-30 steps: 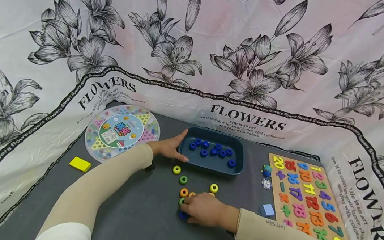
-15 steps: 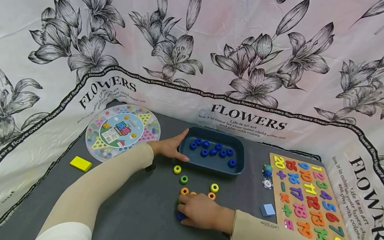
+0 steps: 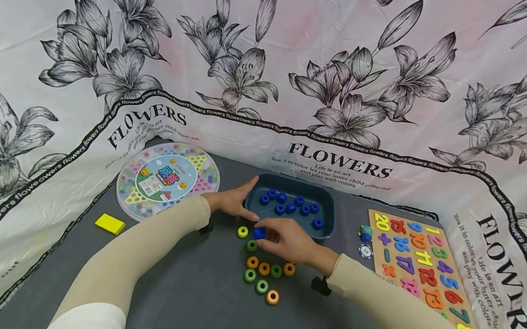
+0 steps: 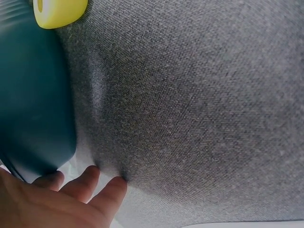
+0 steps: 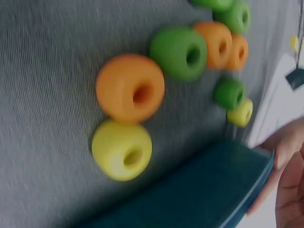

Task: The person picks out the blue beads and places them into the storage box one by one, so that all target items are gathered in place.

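Note:
My right hand (image 3: 288,241) pinches a blue bead (image 3: 259,233) between thumb and fingers, just in front of the dark teal bin (image 3: 287,230). More blue beads (image 3: 317,223) lie inside that bin. At its left end my left hand (image 3: 233,201) grips the bin, thumb at the front corner and index finger towards the back. In the left wrist view, several left fingertips (image 4: 116,185) are beside the bin's outer wall. Loose on the table are a yellow bead (image 3: 242,232), green beads (image 3: 261,286) and orange beads (image 3: 272,297). Another yellow bead (image 5: 122,149) shows in the right wrist view.
On the grey table (image 3: 185,289), a round marble game case (image 3: 169,179) stands back left, near a yellow block (image 3: 110,224). To the right are a number puzzle board (image 3: 424,262), a small figure (image 3: 365,233) and a chip (image 3: 366,251). Flowered cloth (image 3: 258,85) hangs behind.
My right hand has picked up a blue bead from the front of the group and carried it away from me to the bin's front. My left hand stays at the bin.

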`<state>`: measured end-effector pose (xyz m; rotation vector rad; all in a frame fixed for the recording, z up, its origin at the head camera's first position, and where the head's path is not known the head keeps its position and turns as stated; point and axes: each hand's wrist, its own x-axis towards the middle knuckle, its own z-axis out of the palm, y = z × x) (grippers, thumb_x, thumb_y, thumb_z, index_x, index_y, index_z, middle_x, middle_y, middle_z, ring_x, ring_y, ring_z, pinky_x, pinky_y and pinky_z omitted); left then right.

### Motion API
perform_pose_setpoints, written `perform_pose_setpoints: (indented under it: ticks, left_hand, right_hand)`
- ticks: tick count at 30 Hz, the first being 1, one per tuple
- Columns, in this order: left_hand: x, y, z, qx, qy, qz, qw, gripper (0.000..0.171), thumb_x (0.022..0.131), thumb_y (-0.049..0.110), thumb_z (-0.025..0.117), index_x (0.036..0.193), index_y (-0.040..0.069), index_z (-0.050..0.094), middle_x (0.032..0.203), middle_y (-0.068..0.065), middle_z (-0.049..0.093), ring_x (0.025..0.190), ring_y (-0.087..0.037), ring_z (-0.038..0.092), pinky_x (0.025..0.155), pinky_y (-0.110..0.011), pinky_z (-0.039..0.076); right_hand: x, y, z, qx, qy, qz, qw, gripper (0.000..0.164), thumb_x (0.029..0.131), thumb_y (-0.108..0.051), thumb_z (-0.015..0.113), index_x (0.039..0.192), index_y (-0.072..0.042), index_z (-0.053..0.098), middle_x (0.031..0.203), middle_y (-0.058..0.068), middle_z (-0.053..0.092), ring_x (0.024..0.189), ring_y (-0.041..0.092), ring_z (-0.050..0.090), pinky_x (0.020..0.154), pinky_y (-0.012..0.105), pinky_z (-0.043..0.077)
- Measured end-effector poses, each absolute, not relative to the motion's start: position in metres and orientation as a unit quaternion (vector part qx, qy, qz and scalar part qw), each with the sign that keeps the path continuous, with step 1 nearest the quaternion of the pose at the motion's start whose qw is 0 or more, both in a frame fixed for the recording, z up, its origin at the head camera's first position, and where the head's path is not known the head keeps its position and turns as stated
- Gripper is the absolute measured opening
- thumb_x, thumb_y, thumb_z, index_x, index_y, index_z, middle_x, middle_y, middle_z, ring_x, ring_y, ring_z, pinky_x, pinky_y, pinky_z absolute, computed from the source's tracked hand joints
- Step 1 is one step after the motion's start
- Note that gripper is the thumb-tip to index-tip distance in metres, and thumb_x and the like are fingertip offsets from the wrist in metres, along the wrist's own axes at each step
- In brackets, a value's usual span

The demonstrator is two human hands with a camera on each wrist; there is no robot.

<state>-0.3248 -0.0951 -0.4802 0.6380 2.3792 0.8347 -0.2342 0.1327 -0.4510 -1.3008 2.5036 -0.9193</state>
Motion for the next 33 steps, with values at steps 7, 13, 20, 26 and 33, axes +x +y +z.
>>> perform_pose_setpoints:
  ticks: [7, 13, 20, 26, 33]
  left_hand:
    - [-0.327, -0.094, -0.481, 0.235, 0.882, 0.311, 0.263, 0.118, 0.078, 0.049, 0.07, 0.146, 0.026, -0.024, 0.157, -0.005, -0.014, 0.146, -0.025, 0.001, 0.117, -0.044, 0.012]
    - [-0.328, -0.093, -0.48, 0.229, 0.882, 0.313, 0.265, 0.119, 0.077, 0.05, 0.07, 0.146, 0.026, -0.023, 0.158, -0.006, -0.011, 0.146, -0.026, 0.004, 0.117, -0.043, 0.014]
    - [-0.327, -0.094, -0.481, 0.233, 0.884, 0.305, 0.266, 0.119, 0.077, 0.051, 0.07, 0.146, 0.025, -0.022, 0.157, -0.005, -0.012, 0.146, -0.024, 0.002, 0.117, -0.042, 0.012]
    - [-0.327, -0.095, -0.483, 0.234, 0.884, 0.306, 0.264, 0.12, 0.076, 0.053, 0.07, 0.146, 0.025, -0.023, 0.157, -0.005, -0.012, 0.146, -0.023, 0.002, 0.117, -0.041, 0.012]
    - [-0.328, -0.095, -0.484, 0.24, 0.882, 0.309, 0.262, 0.12, 0.076, 0.054, 0.07, 0.146, 0.026, -0.024, 0.157, -0.005, -0.013, 0.146, -0.023, 0.001, 0.117, -0.042, 0.012]
  right_hand:
    - [-0.255, 0.143, -0.445, -0.364, 0.871, -0.323, 0.067, 0.03, 0.091, -0.035, 0.059, 0.115, -0.017, 0.062, 0.099, -0.004, 0.067, 0.079, 0.005, 0.064, 0.068, 0.019, 0.051]
    - [-0.276, 0.154, -0.44, -0.323, 0.882, -0.342, 0.013, 0.029, 0.091, -0.03, 0.06, 0.117, -0.018, 0.062, 0.087, -0.005, 0.065, 0.071, 0.007, 0.059, 0.064, 0.023, 0.049]
    - [-0.308, 0.169, -0.435, -0.273, 0.918, -0.288, -0.002, 0.028, 0.089, -0.035, 0.061, 0.107, -0.015, 0.066, 0.076, -0.001, 0.052, 0.06, 0.012, 0.045, 0.056, 0.027, 0.037]
    - [-0.336, 0.186, -0.427, -0.219, 0.944, -0.246, 0.028, 0.031, 0.089, -0.035, 0.062, 0.105, -0.008, 0.064, 0.086, 0.008, 0.061, 0.069, 0.02, 0.054, 0.063, 0.033, 0.044]
    - [-0.353, 0.199, -0.424, -0.201, 0.955, -0.219, 0.008, 0.037, 0.084, -0.021, 0.069, 0.118, -0.007, 0.063, 0.112, 0.015, 0.067, 0.098, 0.028, 0.063, 0.084, 0.043, 0.05]
